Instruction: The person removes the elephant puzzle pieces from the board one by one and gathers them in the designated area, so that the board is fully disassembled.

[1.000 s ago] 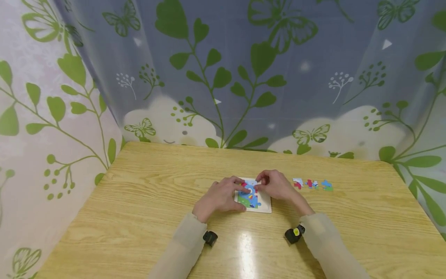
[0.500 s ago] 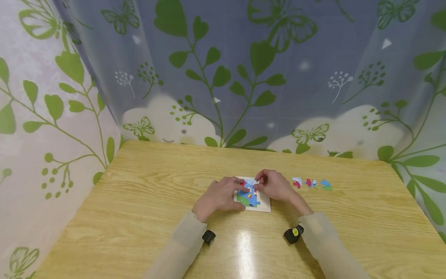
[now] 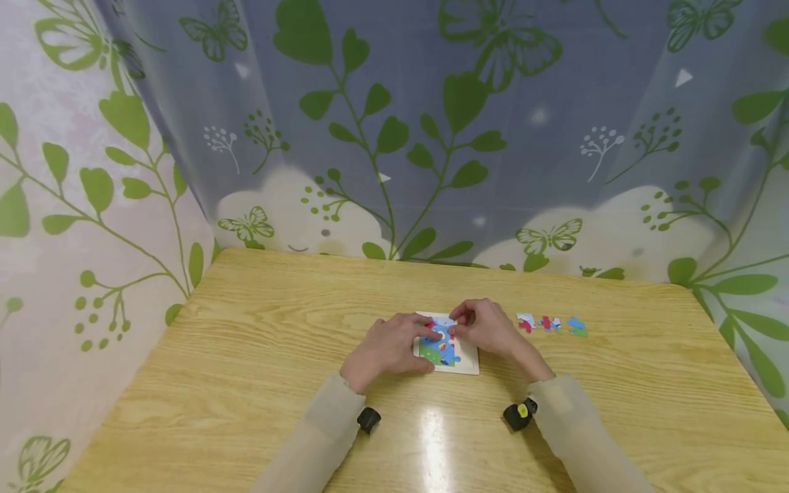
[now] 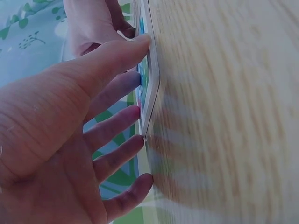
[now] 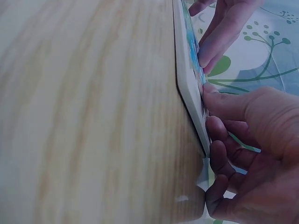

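Note:
A small jigsaw puzzle tray (image 3: 470,363) with a pale frame lies on the table in the head view, partly filled with blue, green and red pieces. My left hand (image 3: 387,346) rests over its left side. The left fingers are spread, some touching the pieces, and the thumb (image 4: 140,43) lies on the frame's near edge. At the tray's upper right, my right hand (image 3: 490,327) holds a puzzle piece (image 3: 453,322) between thumb and curled index finger, low against the other pieces. The fingers hide most of that piece. The right wrist view shows the thumb (image 5: 224,100) at the tray's surface.
Several loose puzzle pieces lie in a row right of the tray, among them a white-and-red piece (image 3: 526,322), a red piece (image 3: 546,323) and a blue-and-green piece (image 3: 577,326). A leaf-patterned curtain (image 3: 394,137) hangs behind the wooden table (image 3: 277,329).

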A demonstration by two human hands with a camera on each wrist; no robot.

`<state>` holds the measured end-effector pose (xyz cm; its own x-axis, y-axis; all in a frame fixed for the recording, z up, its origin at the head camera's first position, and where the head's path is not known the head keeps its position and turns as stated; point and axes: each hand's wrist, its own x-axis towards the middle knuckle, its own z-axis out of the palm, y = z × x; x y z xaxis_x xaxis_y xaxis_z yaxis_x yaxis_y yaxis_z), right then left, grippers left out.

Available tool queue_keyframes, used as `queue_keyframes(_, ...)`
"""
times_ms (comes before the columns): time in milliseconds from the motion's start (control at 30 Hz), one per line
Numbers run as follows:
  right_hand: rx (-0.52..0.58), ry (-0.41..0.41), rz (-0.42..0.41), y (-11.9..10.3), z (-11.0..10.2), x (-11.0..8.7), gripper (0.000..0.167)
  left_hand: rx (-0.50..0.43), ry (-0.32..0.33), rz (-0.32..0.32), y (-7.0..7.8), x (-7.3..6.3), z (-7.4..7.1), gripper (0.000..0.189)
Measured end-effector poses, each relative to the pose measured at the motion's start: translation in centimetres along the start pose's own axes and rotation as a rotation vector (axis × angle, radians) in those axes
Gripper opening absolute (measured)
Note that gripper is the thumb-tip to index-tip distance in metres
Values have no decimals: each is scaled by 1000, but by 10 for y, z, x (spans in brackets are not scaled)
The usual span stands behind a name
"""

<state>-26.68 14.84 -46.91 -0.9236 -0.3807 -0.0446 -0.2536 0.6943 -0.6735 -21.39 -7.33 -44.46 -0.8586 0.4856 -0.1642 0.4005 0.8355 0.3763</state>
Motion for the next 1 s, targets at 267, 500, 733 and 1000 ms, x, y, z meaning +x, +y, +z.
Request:
queue_keyframes(267,-6,2,-2,-1,0,1,17,-4,7,0,-1,0,1,53)
queue_keyframes(500,-44,-32,1,-1,-1,4,18,-3,7,-9,-1,1,2,53)
queue_keyframes(733,-83,-37,18,-3,0,6,22,5,7,-6,-1,2,2,53)
queue_keyframes(1000,-9,3,-2,-5,3,3,21,-1,-3,-18,-1,1,3,53)
